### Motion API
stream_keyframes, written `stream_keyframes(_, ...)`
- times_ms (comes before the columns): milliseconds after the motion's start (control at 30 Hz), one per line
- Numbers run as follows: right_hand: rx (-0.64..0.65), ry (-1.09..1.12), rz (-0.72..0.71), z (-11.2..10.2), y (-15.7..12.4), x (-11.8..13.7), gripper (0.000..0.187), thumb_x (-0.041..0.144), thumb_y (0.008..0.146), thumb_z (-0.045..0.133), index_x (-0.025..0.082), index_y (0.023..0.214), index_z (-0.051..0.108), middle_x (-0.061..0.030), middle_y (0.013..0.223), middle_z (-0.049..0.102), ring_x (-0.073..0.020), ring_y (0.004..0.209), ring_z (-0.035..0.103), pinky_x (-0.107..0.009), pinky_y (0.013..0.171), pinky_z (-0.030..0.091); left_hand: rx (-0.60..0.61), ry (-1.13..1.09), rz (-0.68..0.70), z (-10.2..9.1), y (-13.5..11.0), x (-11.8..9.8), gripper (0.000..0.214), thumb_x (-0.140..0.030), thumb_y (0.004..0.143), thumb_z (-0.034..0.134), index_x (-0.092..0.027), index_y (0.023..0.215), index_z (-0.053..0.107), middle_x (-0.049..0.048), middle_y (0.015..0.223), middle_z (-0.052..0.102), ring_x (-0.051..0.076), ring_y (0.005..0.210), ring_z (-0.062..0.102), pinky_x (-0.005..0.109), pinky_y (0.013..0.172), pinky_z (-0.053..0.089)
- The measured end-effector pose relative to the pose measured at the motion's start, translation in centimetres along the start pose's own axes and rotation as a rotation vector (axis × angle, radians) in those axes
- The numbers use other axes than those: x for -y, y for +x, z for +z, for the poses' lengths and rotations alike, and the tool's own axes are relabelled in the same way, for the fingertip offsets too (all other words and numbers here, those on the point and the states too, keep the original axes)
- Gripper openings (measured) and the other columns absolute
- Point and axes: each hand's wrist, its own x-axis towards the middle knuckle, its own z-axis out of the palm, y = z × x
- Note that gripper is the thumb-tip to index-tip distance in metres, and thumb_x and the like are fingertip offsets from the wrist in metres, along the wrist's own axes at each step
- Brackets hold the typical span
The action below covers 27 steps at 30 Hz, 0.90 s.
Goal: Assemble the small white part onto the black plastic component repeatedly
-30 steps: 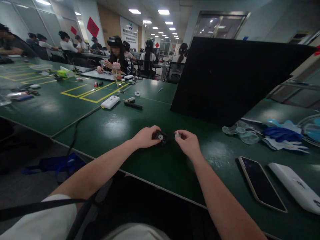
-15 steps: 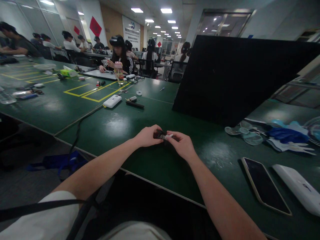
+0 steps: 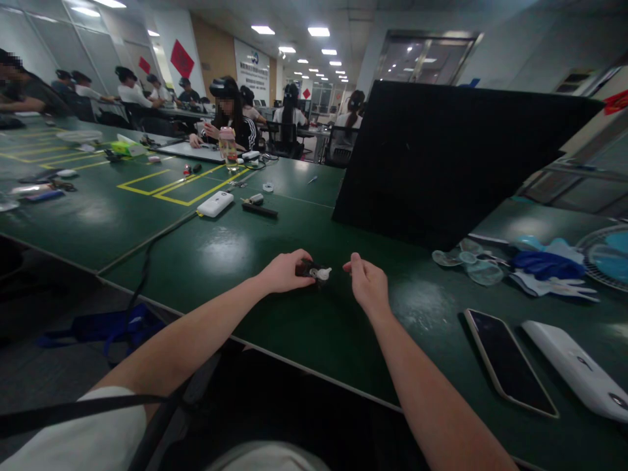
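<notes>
My left hand [image 3: 286,272] is closed around a small black part [image 3: 307,267] just above the green table. From its right end sticks a small white piece [image 3: 324,274], with a round light-coloured spot beside it. The part is too small and dark for me to tell its kind. A short gap to the right, my right hand [image 3: 367,280] is apart from it, the fingers curled in and the thumb laid against them. Whether anything is pinched there is hidden.
A phone [image 3: 510,361] and a white power bank [image 3: 576,369] lie at the right. Behind them are clear blue fan blades [image 3: 473,261] and gloves [image 3: 552,271]. A large black panel [image 3: 441,163] leans beyond. Farther left are a white device [image 3: 214,204], a black bar [image 3: 260,210] and a bottle [image 3: 228,149].
My right hand has come off the white piece and moved right, so a gap now separates the hands. The left hand still grips the black part. The camera view has shifted slightly.
</notes>
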Motion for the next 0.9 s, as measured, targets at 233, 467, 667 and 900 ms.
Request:
stream_keyframes(233, -0.04, -0.053, 0.114, -0.3, 0.5, -0.8, 0.068, 0.074, 0.093, 0.031, 0.02, 0.081, 0.071, -0.0092, 0.084, 0.072, -0.0221, 0.075, 0.065, -0.031, 0.061, 0.045, 0.005, 0.012, 0.005, 0.0, -0.1, 0.2, 0.051, -0.044, 0.078, 0.073, -0.024, 0.122, 0.055, 0.0053, 0.106, 0.073, 0.024, 0.094, 0.07, 0.039, 0.082, 0.055)
stream_keyframes(467, -0.039, -0.078, 0.114, -0.4, 0.6, -0.9, 0.065, 0.072, 0.093, 0.034, 0.02, 0.075, 0.07, -0.0084, 0.079, 0.072, -0.0218, 0.072, 0.065, -0.032, 0.062, 0.044, -0.061, 0.033, 0.074, -0.4, -0.2, 0.6, 0.046, -0.045, 0.077, 0.072, -0.023, 0.116, 0.062, 0.0065, 0.112, 0.07, 0.024, 0.1, 0.068, 0.038, 0.086, 0.054)
stream_keyframes(667, 0.0, -0.042, 0.132, -1.0, 0.6, -1.8, 0.062, 0.071, 0.093, 0.036, 0.021, 0.076, 0.069, -0.0083, 0.078, 0.071, -0.0216, 0.07, 0.065, -0.032, 0.06, 0.046, -0.171, 0.105, -0.049, -3.2, -0.8, 4.2, 0.052, -0.036, 0.076, 0.07, -0.025, 0.125, 0.055, 0.0077, 0.117, 0.069, 0.026, 0.105, 0.067, 0.041, 0.09, 0.053)
stream_keyframes(900, 0.063, -0.057, 0.139, -0.8, 0.6, -1.5, 0.061, 0.069, 0.094, 0.038, 0.02, 0.076, 0.069, -0.0079, 0.076, 0.07, -0.0197, 0.068, 0.063, -0.03, 0.059, 0.045, -0.24, 0.553, 0.182, -8.7, -3.5, 8.2, 0.046, -0.02, 0.074, 0.063, -0.025, 0.119, 0.064, 0.0092, 0.128, 0.064, 0.032, 0.124, 0.055, 0.059, 0.119, 0.024)
